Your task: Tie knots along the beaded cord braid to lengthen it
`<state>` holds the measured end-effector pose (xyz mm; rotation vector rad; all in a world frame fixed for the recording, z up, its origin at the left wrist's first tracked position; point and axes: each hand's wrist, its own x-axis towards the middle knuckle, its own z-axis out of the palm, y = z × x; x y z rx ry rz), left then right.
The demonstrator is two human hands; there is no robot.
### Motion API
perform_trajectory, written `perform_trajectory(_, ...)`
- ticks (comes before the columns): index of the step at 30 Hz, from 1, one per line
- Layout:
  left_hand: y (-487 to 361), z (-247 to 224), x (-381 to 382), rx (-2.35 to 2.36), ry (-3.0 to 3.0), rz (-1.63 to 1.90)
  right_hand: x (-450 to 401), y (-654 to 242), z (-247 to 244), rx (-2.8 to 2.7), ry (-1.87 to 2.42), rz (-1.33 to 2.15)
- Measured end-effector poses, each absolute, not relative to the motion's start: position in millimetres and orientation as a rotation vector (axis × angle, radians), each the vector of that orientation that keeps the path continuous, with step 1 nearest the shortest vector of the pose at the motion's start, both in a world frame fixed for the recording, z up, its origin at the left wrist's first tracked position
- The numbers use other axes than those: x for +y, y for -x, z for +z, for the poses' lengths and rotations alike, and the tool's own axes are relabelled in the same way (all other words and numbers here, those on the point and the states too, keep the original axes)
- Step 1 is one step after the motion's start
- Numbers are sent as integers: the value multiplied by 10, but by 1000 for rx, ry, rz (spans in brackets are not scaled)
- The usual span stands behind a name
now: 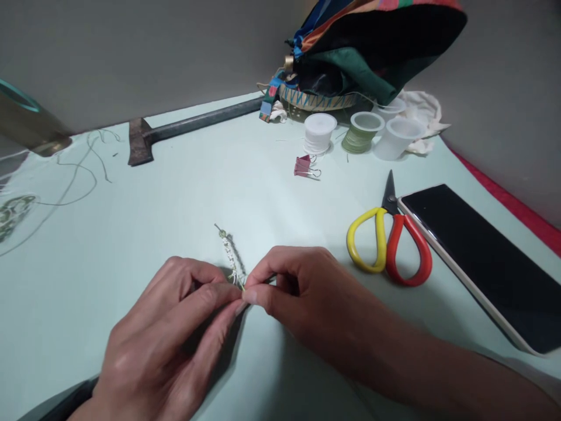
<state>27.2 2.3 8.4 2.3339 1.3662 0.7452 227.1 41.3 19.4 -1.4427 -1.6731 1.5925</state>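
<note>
A short knotted cord braid (228, 250) in white and green lies on the pale table, its looped end pointing away from me. My left hand (175, 327) is closed, with thumb and fingertips pinching the near end of the braid's cords. Right against those fingertips, my right hand (293, 289) pinches the cords between thumb and index finger. The fingertips of both hands meet, so the exact strands between them are hidden.
Scissors (389, 234) and a phone (477, 257) lie to the right. Behind are a binder clip (303, 166), a white thread spool (319, 140), a green spool (362, 137), empty spools (397, 140) and a colourful bag (350, 64). A hammer (175, 127) and loose cords (79, 166) lie left.
</note>
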Motion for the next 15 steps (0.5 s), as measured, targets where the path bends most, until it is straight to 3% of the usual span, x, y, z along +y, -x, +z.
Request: perform_trajectory(15,-173,85,62,1370,-2018,636,239,-2376,135,-2262,1291,1322)
